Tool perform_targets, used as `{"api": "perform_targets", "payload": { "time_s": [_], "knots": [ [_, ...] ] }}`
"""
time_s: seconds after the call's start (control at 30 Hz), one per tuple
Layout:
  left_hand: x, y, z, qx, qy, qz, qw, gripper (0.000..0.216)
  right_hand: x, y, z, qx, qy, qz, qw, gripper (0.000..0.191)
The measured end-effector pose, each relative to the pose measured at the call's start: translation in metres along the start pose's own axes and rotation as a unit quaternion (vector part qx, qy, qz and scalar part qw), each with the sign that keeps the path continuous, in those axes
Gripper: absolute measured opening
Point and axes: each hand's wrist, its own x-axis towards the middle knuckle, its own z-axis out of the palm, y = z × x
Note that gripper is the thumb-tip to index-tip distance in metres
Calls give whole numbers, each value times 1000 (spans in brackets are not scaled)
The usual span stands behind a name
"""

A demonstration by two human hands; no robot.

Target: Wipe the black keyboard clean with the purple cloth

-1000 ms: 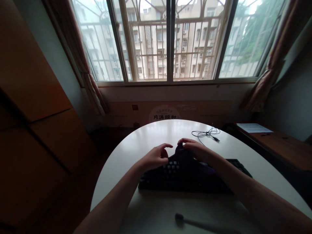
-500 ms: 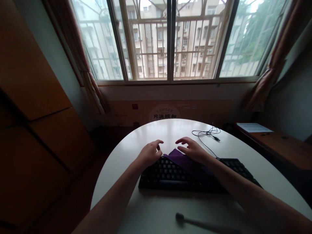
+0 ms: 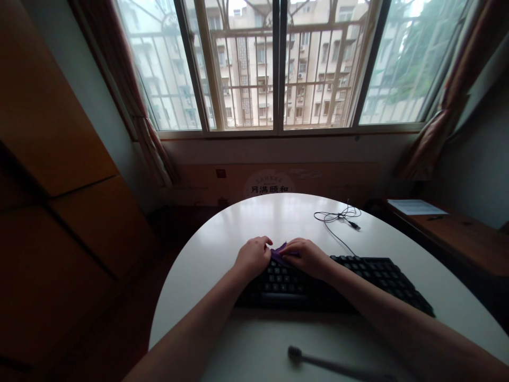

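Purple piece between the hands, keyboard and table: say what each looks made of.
Purple piece: apparently soft cloth, matte; it bunches between both hands. Keyboard: likely black plastic, matte, with separate raised keys. Table: smooth, glossy white top mirroring window light; material underneath unclear.

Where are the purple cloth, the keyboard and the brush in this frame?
purple cloth (image 3: 280, 250), head view, on the fold showing between the two hands.
keyboard (image 3: 374, 273), head view, on the keys of its bare right half.
brush (image 3: 294, 354), head view, on the bristled head at its left end.
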Motion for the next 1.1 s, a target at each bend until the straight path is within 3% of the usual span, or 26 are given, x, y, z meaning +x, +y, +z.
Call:
{"api": "perform_targets", "payload": {
  "time_s": [0.2, 0.47, 0.63, 0.87, 1.1],
  "knots": [
    [0, -1, 3, 7, 6, -2, 1000, 29, -4, 4, 2, 68, 23, 4, 997, 19],
    [1, -3, 5, -6, 27, -2, 1000, 27, -1, 10, 8, 25, -16, -12, 999, 26],
    [1, -5, 4, -21, 27, -10, 999, 28, -1, 11, 8, 50, 42, 58, 996, 6],
    [2, -5, 4, -41, 33, -15, 999, 27, -2, 9, 4, 57, 77, 71, 993, 15],
    [2, -4, 4, -33, 24, -13, 999, 26, -3, 8, 5, 50, 24, 48, 997, 4]
  ]
}}
